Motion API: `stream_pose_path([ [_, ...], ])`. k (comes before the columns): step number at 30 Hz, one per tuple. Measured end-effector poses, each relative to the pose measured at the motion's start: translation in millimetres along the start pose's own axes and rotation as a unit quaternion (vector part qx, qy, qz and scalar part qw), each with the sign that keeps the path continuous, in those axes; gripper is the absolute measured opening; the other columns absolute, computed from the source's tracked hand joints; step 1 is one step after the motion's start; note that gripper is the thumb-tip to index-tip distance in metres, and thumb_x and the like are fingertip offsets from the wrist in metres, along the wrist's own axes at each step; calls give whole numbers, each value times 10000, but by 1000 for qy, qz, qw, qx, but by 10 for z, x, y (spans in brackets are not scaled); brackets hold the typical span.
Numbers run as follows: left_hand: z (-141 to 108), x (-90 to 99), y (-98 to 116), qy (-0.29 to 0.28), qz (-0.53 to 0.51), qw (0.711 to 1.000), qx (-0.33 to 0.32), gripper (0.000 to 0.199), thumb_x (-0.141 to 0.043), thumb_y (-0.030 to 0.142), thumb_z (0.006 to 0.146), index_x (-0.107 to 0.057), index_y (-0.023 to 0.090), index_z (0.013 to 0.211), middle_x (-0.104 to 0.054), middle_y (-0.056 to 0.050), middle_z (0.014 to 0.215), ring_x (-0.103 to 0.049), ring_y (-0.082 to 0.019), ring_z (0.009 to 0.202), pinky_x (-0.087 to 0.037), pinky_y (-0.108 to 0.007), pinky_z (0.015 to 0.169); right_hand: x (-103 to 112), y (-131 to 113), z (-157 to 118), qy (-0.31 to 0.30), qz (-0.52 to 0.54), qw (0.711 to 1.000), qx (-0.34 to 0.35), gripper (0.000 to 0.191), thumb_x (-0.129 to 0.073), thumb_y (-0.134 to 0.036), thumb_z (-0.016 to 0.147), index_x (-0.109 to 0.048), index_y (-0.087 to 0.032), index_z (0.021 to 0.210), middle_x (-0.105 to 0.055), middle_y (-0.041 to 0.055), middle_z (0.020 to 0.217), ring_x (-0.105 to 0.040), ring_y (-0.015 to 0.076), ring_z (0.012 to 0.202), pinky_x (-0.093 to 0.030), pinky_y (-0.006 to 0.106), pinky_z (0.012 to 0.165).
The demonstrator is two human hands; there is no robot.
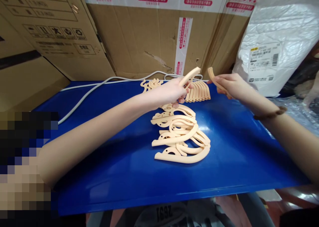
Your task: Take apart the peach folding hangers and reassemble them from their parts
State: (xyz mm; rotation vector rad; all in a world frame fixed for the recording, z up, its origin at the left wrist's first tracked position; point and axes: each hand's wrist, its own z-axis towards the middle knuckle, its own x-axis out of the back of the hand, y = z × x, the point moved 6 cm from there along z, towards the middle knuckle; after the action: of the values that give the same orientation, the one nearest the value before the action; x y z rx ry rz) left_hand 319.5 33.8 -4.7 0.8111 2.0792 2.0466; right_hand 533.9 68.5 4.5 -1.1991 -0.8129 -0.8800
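Observation:
My left hand (174, 91) is closed around a beige plastic hanger piece (191, 75), which points up and to the right. Across a small gap, my right hand (230, 84) grips a curved beige hanger arm (211, 75), its end tilted up to the left. Below my left hand lies a pile of beige folding hangers (181, 158), stacked loosely toward me. A row of loose curved hanger arms (198, 92) sits between and behind the hands. Small beige hooks (153, 84) are heaped behind my left wrist. My fingers partly cover both held pieces.
Everything lies on a blue table (112, 174). A white cable (86, 102) runs along its back and left. Cardboard boxes (134, 41) wall off the rear, and a white plastic parcel bag (269, 31) stands at the back right. Clear plastic wrap (294, 109) lies on the right.

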Motion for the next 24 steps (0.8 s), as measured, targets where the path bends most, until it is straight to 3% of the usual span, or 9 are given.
stream_pose_path([
  [4,64,78,18,15,35,999,-20,219,-472,8,808,-501,147,975,-557,-66,944,-497,-63,597,-330,-221,480,56,319,252,0,-153,985,-77,296,-485,-334,963,-695,-127,942,-653,100,690,-629,221,642,-460,343,643],
  [7,114,112,-10,33,57,998,-23,206,-486,54,844,-500,154,1024,-595,-72,987,-509,-78,608,-330,-230,474,-53,380,351,-26,-238,967,-90,314,-527,-350,947,-701,-89,957,-704,198,812,-681,341,892,-475,403,758],
  [9,158,128,-66,45,66,997,-14,195,-483,83,860,-503,158,1039,-618,-78,1005,-533,-99,642,-339,-240,482,-164,368,384,-39,-273,957,-91,365,-497,-360,966,-697,-64,1041,-716,247,955,-679,375,991,-486,422,797],
  [12,257,123,-151,49,105,992,-41,182,-503,121,857,-516,171,1032,-658,-88,1046,-602,-144,788,-418,-252,581,-285,312,422,-25,-306,949,-74,427,-472,-394,978,-689,-59,1129,-701,273,1105,-665,399,1069,-497,450,831],
  [16,404,59,-243,36,221,968,-109,177,-515,161,859,-557,164,1031,-679,-91,1062,-620,-189,916,-456,-302,775,-341,271,452,-1,-320,947,-45,439,-444,-386,986,-672,-77,1199,-707,256,1131,-673,397,1064,-506,468,831],
  [24,545,-23,-218,34,321,935,-143,277,-510,140,864,-566,142,1135,-682,-104,1108,-628,-218,972,-441,-324,823,-376,336,433,-23,-280,959,-36,416,-438,-307,968,-677,-71,1213,-715,237,1139,-682,360,1057,-513,425,849],
])
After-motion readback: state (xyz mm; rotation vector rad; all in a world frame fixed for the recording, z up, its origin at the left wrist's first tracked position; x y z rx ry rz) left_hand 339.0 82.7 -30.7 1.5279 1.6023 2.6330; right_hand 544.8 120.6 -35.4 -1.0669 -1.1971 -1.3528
